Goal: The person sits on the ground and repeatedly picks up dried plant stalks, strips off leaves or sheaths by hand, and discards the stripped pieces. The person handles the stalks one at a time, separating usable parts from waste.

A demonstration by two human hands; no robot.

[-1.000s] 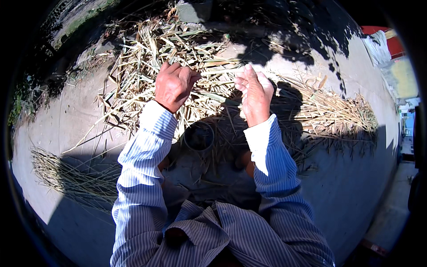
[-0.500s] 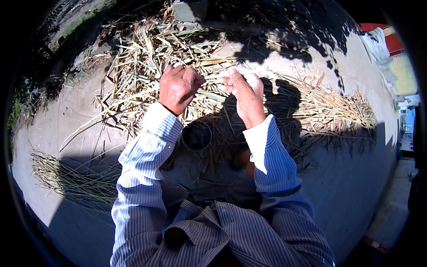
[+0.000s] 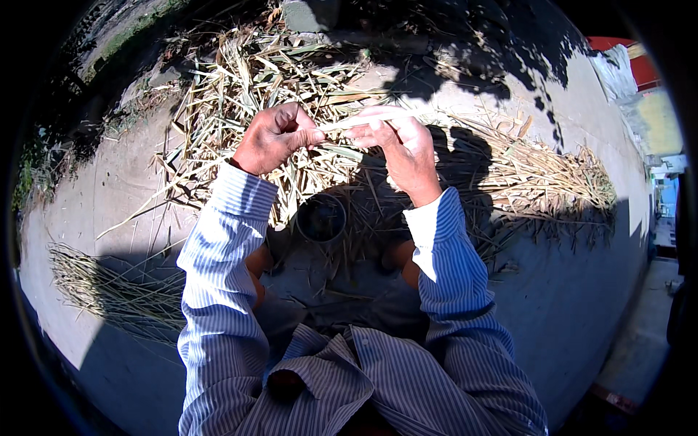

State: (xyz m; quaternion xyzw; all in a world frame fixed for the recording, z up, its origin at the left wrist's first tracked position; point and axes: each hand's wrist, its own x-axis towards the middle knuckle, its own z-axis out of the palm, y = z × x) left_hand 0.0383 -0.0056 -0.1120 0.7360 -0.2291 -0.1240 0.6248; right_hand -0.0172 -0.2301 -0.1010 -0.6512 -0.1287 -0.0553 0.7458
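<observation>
In front of me, a pale dry stalk or leaf strip [image 3: 333, 126] stretches between my two hands. Its left end is pinched between the thumb and fingers of my left hand [image 3: 275, 138]. My right hand [image 3: 401, 149] has its thumb and fingers closed around the strip farther right, where bright sun washes out its edge. Beneath and beyond both hands spreads a loose heap of dry leaves and stalks [image 3: 243, 83]. A dark round bucket [image 3: 321, 218] stands below the gap between my forearms; its contents are too shaded to make out.
A bundle of dry stalks [image 3: 552, 178] lies at the right, partly in my shadow. Another thin bundle [image 3: 109, 291] rests on the concrete at the left. A grey block [image 3: 311, 14] sits at the far edge, with red and pale items at the far right.
My left hand has turned over and shifted slightly left and outward, its thumb now pointing along the strip. My right hand has turned a little, and the strip shows more plainly.
</observation>
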